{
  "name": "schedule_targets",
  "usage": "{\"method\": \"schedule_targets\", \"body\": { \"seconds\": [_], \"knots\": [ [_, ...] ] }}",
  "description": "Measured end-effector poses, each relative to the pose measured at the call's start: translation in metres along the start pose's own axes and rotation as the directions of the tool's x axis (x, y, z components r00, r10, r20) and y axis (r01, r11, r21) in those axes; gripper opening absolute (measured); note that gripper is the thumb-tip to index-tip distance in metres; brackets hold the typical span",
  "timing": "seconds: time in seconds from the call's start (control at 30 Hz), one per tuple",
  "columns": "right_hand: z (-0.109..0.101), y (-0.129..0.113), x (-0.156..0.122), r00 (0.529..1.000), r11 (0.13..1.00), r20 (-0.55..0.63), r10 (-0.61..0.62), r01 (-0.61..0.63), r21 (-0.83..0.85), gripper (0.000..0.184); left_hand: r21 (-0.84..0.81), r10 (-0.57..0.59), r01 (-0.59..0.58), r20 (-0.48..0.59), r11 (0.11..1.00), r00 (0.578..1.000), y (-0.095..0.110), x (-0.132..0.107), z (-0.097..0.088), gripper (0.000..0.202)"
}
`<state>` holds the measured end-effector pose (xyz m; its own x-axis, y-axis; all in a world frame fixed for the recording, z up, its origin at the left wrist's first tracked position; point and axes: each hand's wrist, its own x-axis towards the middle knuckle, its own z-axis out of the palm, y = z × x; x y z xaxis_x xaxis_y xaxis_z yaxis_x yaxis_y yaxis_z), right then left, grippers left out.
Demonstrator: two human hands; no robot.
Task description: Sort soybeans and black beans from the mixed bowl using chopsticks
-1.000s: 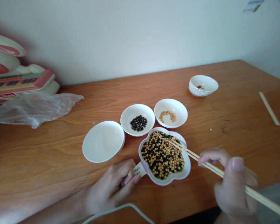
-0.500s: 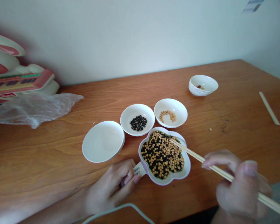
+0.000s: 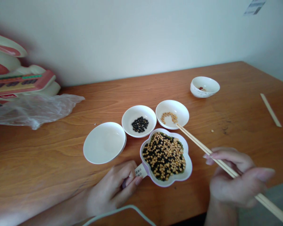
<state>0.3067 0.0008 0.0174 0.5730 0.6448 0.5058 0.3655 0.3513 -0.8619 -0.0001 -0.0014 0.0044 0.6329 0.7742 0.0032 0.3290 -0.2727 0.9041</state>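
Note:
My left hand (image 3: pixel 115 185) is closed around the handle of a flower-shaped dish (image 3: pixel 188 160), white inside with a lilac edge. Mixed yellow and black beans (image 3: pixel 164 153) fill it, with some green ones at the edges. My right hand (image 3: pixel 235 179) grips a pair of wooden chopsticks (image 3: pixel 198 142). Their tips are together at the near rim of a white bowl (image 3: pixel 180 110) that holds yellow beans (image 3: pixel 169 117); whether a bean is between the tips, I cannot tell. Beside it, another white bowl (image 3: pixel 127 121) holds black beans (image 3: pixel 140 124). A bare white bowl (image 3: pixel 105 142) sits at its left.
A patterned bowl (image 3: pixel 205 86) with a few small reddish bits stands farther back. One loose bean (image 3: pixel 212 131) and a pale flat strip (image 3: pixel 270 110) lie at right. A clear plastic bag (image 3: pixel 37 108) and a pink-and-white toy (image 3: pixel 23 78) are at left. A pale cable (image 3: pixel 132 207) crosses the front.
The chopsticks' tips have risen from the mixed beans to the near rim of the yellow-bean bowl. My right hand has turned with them; my left hand stays on the handle.

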Motion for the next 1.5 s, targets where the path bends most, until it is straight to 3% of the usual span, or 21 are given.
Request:
{"method": "schedule_targets", "body": {
  "seconds": [0.37,0.57,0.7,0.83,0.97,1.1,1.2,1.3,1.5],
  "knots": [
    [0.000,0.005,0.002,0.997,0.998,0.061,0.054,-0.055,0.012,0.068,0.024,0.018,-0.017,-0.015,1.000,1.000,0.002,0.002,0.000,0.024],
    [0.002,0.002,0.001,0.998,1.000,0.061,0.015,-0.014,-0.017,0.040,0.021,0.008,-0.008,-0.006,1.000,1.000,0.000,0.001,0.000,0.025],
    [-0.002,0.002,0.002,0.995,1.000,0.096,-0.005,0.008,-0.027,0.036,0.014,-0.002,0.002,0.008,1.000,1.000,-0.001,0.000,0.001,0.025],
    [-0.012,-0.009,0.003,0.998,0.999,0.049,0.032,-0.033,0.024,0.039,0.011,0.001,-0.001,0.005,1.000,1.000,0.000,0.000,0.000,0.025],
    [-0.025,-0.023,-0.001,0.988,0.987,0.025,0.152,-0.151,-0.049,0.045,0.007,-0.006,0.006,0.019,1.000,1.000,0.002,0.001,-0.001,0.025],
    [-0.040,-0.023,-0.002,0.974,0.978,0.177,0.140,-0.108,-0.179,0.053,0.005,0.004,-0.004,0.015,1.000,1.000,0.001,0.000,-0.001,0.024],
    [-0.047,-0.017,0.001,0.927,0.951,0.323,0.192,-0.094,-0.295,0.072,0.008,0.007,-0.007,0.009,1.000,1.000,-0.001,-0.001,0.000,0.024],
    [-0.047,-0.014,0.003,0.889,0.913,0.351,0.294,-0.152,-0.379,0.094,0.010,-0.003,0.003,0.019,1.000,1.000,-0.002,-0.001,0.000,0.024],
    [-0.042,-0.012,0.000,0.860,0.906,0.382,0.338,-0.187,-0.380,0.096,0.010,-0.001,0.001,0.014,1.000,1.000,0.000,-0.001,0.000,0.025]
  ]
}}
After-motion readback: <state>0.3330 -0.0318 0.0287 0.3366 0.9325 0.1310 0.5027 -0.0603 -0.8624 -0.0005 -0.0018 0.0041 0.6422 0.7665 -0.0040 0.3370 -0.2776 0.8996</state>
